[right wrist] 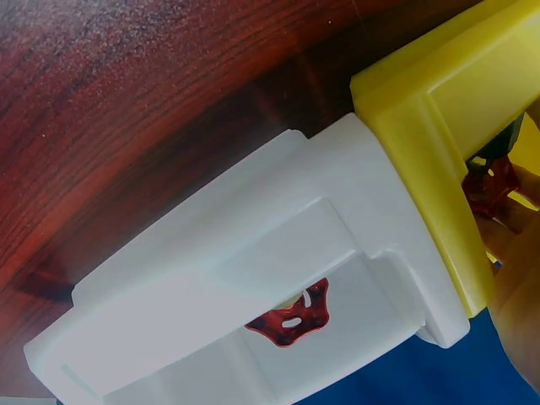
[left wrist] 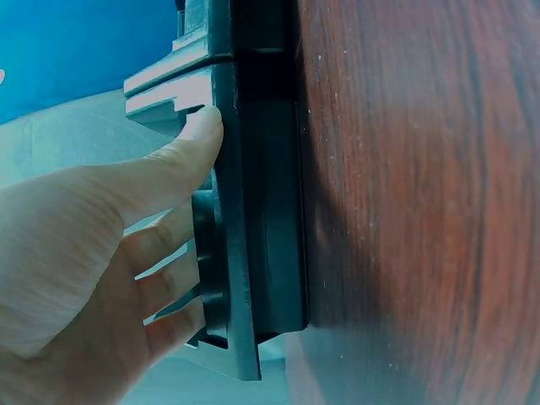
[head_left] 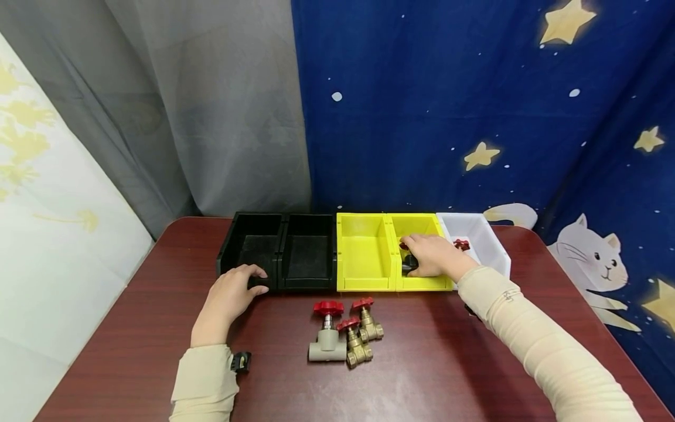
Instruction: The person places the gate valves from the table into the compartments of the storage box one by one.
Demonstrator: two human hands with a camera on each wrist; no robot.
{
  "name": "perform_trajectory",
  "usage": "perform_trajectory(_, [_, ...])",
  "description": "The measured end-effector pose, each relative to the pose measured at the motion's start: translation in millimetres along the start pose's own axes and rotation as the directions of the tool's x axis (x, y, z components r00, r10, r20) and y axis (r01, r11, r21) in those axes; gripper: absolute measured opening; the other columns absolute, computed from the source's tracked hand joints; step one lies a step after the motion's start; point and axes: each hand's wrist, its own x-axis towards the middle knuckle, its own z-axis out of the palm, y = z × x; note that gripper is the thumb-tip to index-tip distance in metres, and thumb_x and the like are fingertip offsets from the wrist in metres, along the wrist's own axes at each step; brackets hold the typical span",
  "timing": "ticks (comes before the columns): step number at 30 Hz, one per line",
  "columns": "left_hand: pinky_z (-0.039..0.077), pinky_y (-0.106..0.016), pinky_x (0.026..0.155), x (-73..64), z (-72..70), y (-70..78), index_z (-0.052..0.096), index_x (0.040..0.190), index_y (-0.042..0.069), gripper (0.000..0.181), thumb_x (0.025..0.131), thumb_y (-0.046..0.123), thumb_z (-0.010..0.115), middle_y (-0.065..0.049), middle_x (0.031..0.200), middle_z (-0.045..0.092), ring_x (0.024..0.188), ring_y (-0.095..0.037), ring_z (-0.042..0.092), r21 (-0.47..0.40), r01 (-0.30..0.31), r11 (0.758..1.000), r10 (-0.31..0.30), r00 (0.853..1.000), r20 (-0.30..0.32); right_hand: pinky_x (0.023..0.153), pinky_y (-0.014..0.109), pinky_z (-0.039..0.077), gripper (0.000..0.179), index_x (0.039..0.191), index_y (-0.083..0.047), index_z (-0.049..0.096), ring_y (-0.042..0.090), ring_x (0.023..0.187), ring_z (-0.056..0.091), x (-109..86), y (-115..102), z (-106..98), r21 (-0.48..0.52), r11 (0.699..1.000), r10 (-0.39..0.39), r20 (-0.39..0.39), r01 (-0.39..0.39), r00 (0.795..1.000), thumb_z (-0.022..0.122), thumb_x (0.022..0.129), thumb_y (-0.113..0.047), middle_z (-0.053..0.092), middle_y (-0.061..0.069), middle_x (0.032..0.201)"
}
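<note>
My right hand (head_left: pixel 429 255) reaches into the right yellow bin (head_left: pixel 424 284), its fingers curled round a black valve (head_left: pixel 409 265) with a red handwheel (right wrist: pixel 491 186). The hand covers much of that valve. At the front of the leftmost black bin (head_left: pixel 256 223), my left hand (head_left: pixel 229 296) rests with its thumb at the front rim and its fingers reaching over into the bin; the left wrist view shows the fingers spread slightly apart (left wrist: pixel 173 283). Nothing shows in the left hand's grasp beyond the rim it touches.
On the table before the bins lie a grey tee-shaped valve (head_left: pixel 328 346) and two brass valves (head_left: pixel 358 349), all with red handwheels. A second black bin (head_left: pixel 308 281) and a yellow bin (head_left: pixel 365 283) stand between the hands. The white bin (head_left: pixel 498 249) holds a red-handled item (right wrist: pixel 291 321).
</note>
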Motion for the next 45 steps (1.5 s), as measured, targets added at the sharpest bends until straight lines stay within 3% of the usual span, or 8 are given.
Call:
perform_trajectory(36, [0.051,-0.056,0.084,-0.4,1.0,0.8,0.071,0.107,0.010,0.022,0.087,0.017,0.077,-0.012,0.108,0.068,0.098,-0.038,0.063,-0.010,-0.002,1.000,0.002,1.000,-0.002,0.109,0.055,0.036,0.086,0.144,0.004,0.042,0.042,0.128,0.048,-2.2,-6,-4,0.101,0.991,0.080,0.066,-0.087,0.995,0.079,0.083,-0.043,0.049,0.025,0.141])
perform_trajectory(40, [0.051,-0.055,0.083,-0.1,1.2,0.5,0.071,0.107,0.010,0.022,0.087,0.017,0.078,-0.012,0.107,0.068,0.097,-0.037,0.063,-0.009,-0.008,1.000,0.008,1.000,-0.010,0.110,0.056,0.035,0.082,0.144,0.003,0.045,0.042,0.130,0.047,-6.8,-6,-8,0.123,0.989,0.084,0.031,-0.087,0.996,0.076,0.086,-0.046,0.048,0.024,0.143])
perform_trajectory(45, [0.051,-0.056,0.083,0.1,0.7,-0.3,0.071,0.106,0.010,0.022,0.087,0.016,0.078,-0.012,0.108,0.068,0.097,-0.037,0.063,-0.009,-0.009,1.000,0.009,1.000,-0.011,0.108,0.055,0.038,0.067,0.139,0.001,0.052,0.040,0.126,0.051,-14.1,-6,-12,0.124,0.991,0.053,-0.078,-0.043,0.996,0.072,0.090,-0.040,0.055,0.021,0.137])
